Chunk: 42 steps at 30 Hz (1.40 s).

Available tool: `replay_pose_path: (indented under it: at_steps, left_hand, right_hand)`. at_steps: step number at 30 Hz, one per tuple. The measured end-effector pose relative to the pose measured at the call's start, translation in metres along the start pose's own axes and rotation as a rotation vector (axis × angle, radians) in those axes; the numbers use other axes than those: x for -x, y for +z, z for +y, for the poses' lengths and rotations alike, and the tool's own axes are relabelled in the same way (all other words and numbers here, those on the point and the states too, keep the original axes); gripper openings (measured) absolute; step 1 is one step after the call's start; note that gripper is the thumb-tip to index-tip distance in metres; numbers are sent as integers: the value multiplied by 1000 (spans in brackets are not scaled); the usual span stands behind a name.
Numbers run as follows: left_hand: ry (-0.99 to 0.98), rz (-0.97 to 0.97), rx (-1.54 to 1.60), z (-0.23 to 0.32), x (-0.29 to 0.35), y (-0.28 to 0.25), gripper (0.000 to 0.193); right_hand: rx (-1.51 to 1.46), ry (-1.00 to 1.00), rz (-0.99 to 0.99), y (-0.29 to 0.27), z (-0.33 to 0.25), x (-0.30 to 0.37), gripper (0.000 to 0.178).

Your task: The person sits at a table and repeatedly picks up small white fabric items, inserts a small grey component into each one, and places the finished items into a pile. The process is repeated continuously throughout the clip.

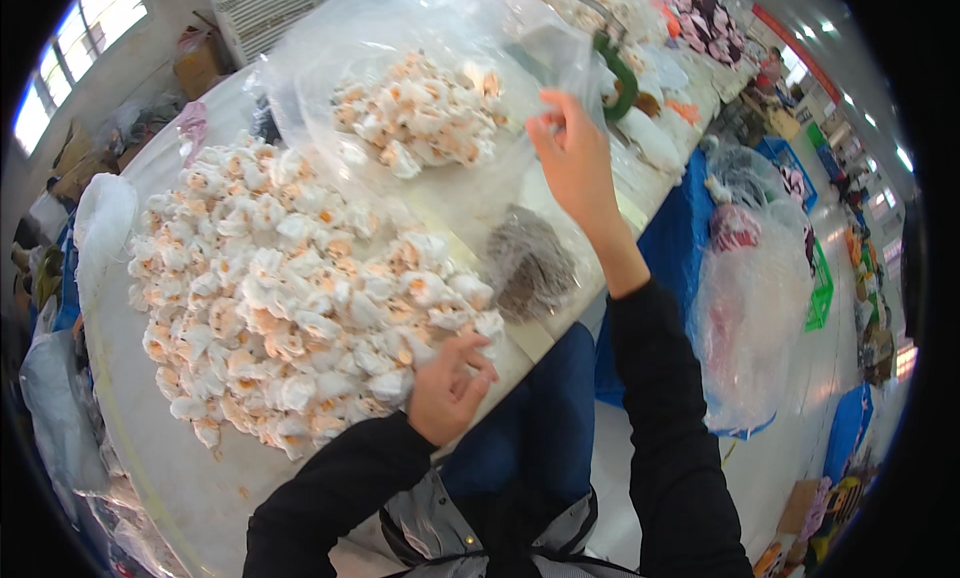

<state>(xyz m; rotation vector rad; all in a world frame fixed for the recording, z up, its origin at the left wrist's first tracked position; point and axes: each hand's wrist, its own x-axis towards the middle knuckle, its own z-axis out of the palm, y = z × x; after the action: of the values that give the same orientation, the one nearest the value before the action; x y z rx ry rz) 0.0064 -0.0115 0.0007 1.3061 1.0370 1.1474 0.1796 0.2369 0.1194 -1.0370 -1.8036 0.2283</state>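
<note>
A broad heap of small white plush pieces with peach-orange patches [290, 298] covers the left and middle of the table. My left hand [447, 390] is at the heap's near right edge, fingers curled in; whatever they hold, if anything, is hidden. Beyond the heap lies a large clear plastic bag [540, 48], spread wide, with a smaller pile of the same plush pieces [425, 113] on or in it. My right hand [577, 163] is raised over the bag's right side. Its thumb and index finger are apart, and nothing shows between them.
A clear bag of grey-brown material [530, 263] sits at the table's near edge, between my hands. A dark green curved object [620, 78] lies at the far right. Below the table's right side stand a blue sheet or container [672, 238] and a large stuffed clear bag [750, 318].
</note>
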Motion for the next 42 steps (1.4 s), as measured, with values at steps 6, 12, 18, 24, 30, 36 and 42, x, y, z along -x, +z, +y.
replay_pose_path:
  at_steps: [6, 12, 18, 24, 30, 36, 42]
  left_hand:
    - [12, 118, 58, -15, -5, 6, 26]
    - [-99, 136, -69, -4, -2, 0, 18]
    - [-92, 115, -17, -1, -1, -2, 17]
    - [449, -62, -263, -7, -8, -1, 26]
    - [353, 119, -555, -10, -10, 8, 40]
    - [-130, 37, 73, 26, -8, -1, 56]
    - [-141, -5, 316, 21, -14, 3, 57]
  right_hand:
    - [-66, 96, -290, 11, -20, 85, 19]
    - [26, -90, -395, 6, -31, 127, 18]
    - [66, 90, -256, 16, -34, 142, 17]
    - [117, 120, -485, 9, -23, 151, 18]
    - [-430, 559, -341, -27, -42, 153, 15]
    - [-648, 700, -376, -54, -49, 190, 12]
    - [-753, 776, -369, -53, -52, 230, 9]
